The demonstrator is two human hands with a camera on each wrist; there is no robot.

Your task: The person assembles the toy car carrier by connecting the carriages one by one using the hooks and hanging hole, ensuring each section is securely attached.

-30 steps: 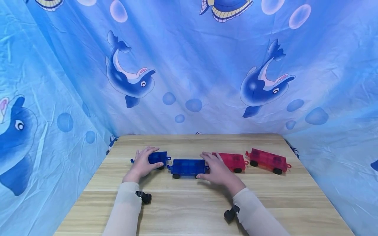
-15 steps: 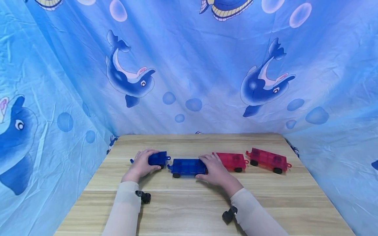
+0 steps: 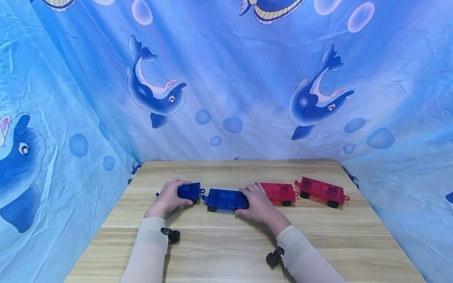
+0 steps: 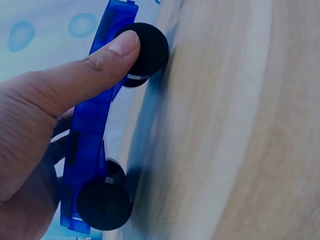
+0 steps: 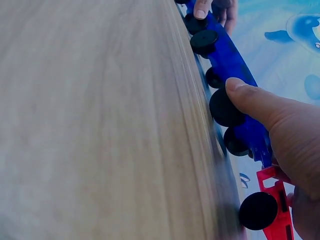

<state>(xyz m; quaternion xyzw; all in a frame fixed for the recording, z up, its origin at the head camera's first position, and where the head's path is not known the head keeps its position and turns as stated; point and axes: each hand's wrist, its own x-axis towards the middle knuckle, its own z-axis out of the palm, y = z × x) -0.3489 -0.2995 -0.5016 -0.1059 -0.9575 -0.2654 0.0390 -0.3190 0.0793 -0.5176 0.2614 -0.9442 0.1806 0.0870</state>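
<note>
Two translucent blue toy train cars with black wheels stand on the wooden table. My left hand [image 3: 170, 198] grips the left blue car [image 3: 189, 191], thumb over a front wheel [image 4: 150, 52] in the left wrist view and fingers behind its body. At the right end of the other blue car [image 3: 224, 199], my right hand [image 3: 260, 204] holds it, its thumb against a wheel [image 5: 223, 109] in the right wrist view. That car's left hook [image 3: 205, 199] lies close beside the ring [image 3: 202, 191] of the left car. Its right coupling is hidden by my right hand.
Right of my right hand stands a red train car [image 3: 279, 193], partly covered by the hand. A second red car [image 3: 320, 191] sits slightly angled at its right end. A blue dolphin-print curtain [image 3: 226, 78] hangs behind the wooden table [image 3: 226, 243].
Both hands have closed onto their blue cars. The right-hand blue car has tilted, its left end moving slightly away and right toward the left car's ring. The red cars stay put.
</note>
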